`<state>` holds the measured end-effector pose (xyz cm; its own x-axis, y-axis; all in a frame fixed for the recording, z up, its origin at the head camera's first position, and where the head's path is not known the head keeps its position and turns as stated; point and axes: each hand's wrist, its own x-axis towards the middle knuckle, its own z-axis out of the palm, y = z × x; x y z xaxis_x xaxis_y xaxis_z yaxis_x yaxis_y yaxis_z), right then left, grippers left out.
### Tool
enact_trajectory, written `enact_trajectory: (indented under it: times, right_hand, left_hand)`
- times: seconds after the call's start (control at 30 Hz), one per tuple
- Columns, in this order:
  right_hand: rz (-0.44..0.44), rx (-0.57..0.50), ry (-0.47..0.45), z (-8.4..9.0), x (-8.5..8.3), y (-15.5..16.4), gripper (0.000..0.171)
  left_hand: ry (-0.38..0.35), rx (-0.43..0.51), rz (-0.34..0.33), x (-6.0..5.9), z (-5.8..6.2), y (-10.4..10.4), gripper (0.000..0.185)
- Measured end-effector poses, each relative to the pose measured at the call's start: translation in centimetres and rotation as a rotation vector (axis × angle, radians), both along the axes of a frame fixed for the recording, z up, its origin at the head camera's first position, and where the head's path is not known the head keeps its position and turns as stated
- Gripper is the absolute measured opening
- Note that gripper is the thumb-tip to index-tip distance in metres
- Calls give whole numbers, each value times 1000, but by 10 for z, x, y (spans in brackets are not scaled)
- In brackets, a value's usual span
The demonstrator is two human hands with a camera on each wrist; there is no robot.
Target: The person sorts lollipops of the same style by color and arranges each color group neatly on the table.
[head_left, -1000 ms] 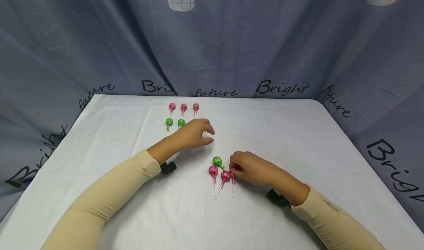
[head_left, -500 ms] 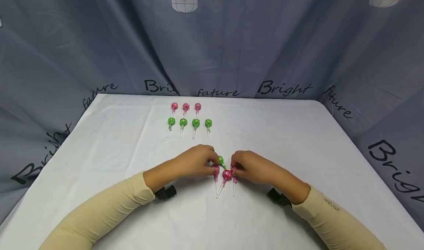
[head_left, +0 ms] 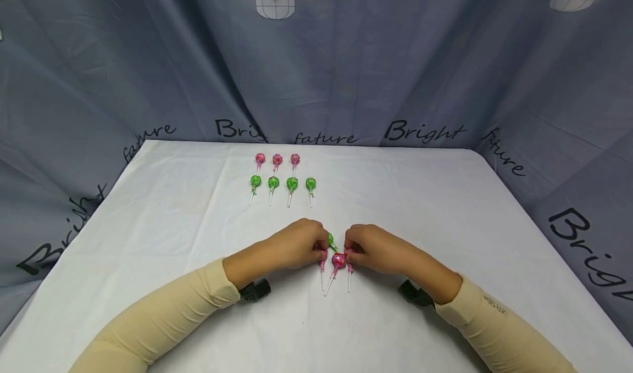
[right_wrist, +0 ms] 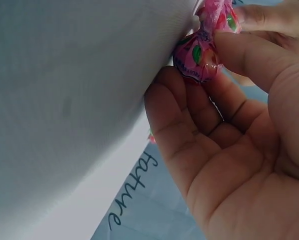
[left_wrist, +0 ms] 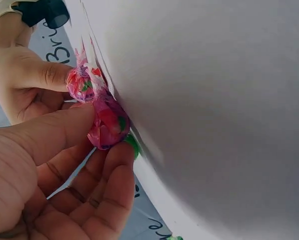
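Observation:
My left hand (head_left: 300,244) pinches the wrapped head of a pink lollipop (left_wrist: 109,125) between thumb and fingers, its white stick lying toward me. Opposite it, my right hand (head_left: 373,248) grips the head of another pink lollipop (right_wrist: 197,57). Between the two hands a third pink lollipop (head_left: 338,261) lies slanted on the white tablecloth. Just behind these, a green lollipop (head_left: 332,242) is partly hidden by the left fingers.
Farther back on the table (head_left: 420,197) lie a row of three pink lollipops (head_left: 277,160) and a row of several green lollipops (head_left: 292,183). A grey printed curtain (head_left: 346,76) hangs behind the table's far edge.
My left hand has come from beside the far green row, back toward me, and taken hold of the left pink lollipop. The right hand has stayed on its lollipop.

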<state>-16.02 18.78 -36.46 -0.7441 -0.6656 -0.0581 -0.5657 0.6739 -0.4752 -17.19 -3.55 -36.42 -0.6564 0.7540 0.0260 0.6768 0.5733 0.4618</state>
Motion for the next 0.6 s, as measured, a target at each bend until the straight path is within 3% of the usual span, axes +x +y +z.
enact_trajectory:
  times: [0.3,0.6]
  right_hand:
    - [-40,-2,-73,2,-2,0,15]
    - [-33,-11,-70,2,-4,1,13]
  left_hand:
    - [55,-34,3,1,1,7,25]
    - [-24,-9,21,-2,3,1,6]
